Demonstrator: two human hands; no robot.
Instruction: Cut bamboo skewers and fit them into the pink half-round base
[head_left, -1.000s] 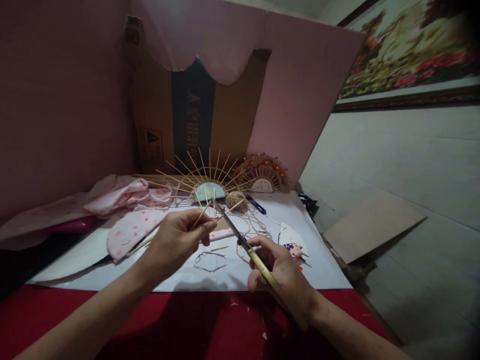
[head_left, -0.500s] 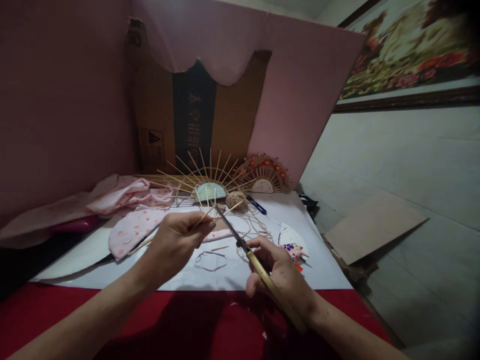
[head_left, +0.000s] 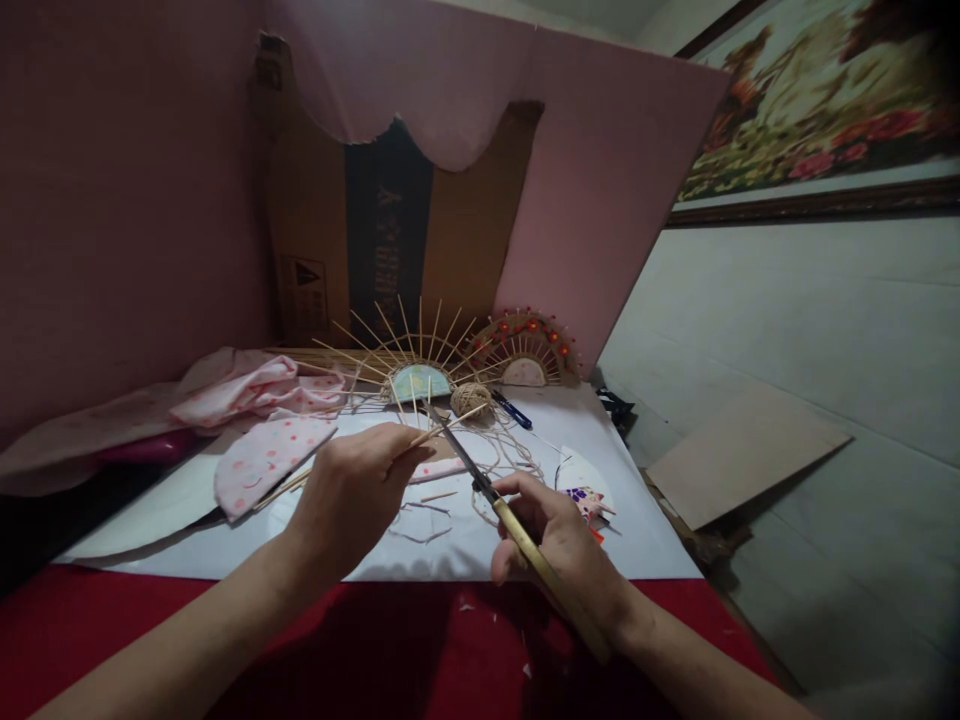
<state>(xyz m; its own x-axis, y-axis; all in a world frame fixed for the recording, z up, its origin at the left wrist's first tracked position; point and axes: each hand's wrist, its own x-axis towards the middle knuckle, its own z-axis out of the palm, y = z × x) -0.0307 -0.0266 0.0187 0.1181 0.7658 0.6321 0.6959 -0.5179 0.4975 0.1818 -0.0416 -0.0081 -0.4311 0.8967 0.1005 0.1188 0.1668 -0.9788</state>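
My left hand (head_left: 349, 495) is closed, pinching thin wooden sticks (head_left: 466, 414) whose ends stick out to the right past the fingertips. In my right hand (head_left: 562, 550) is a pair of scissors (head_left: 516, 530) with gold-coloured handles, the dark blades pointing up and left. The blades cross close to the sticks; whether they touch them I cannot tell. Just behind stands a half-round piece with a pale green patterned centre (head_left: 420, 383) and wooden sticks fanning out from it. A ball of twine (head_left: 472, 400) lies beside it, its loose strand spread over the white sheet.
A finished-looking fan with red flowers (head_left: 534, 340) leans at the back right, near a blue cutter (head_left: 513, 410). Pink dotted cloth (head_left: 240, 385) and a dotted half-round piece (head_left: 270, 465) lie left. White sheet (head_left: 645, 540) covers red cloth (head_left: 390, 640). Cardboard (head_left: 472, 230) stands behind.
My left hand has rolled slightly, and the sticks between its fingers now lie closer together. The scissors in my right hand have barely moved.
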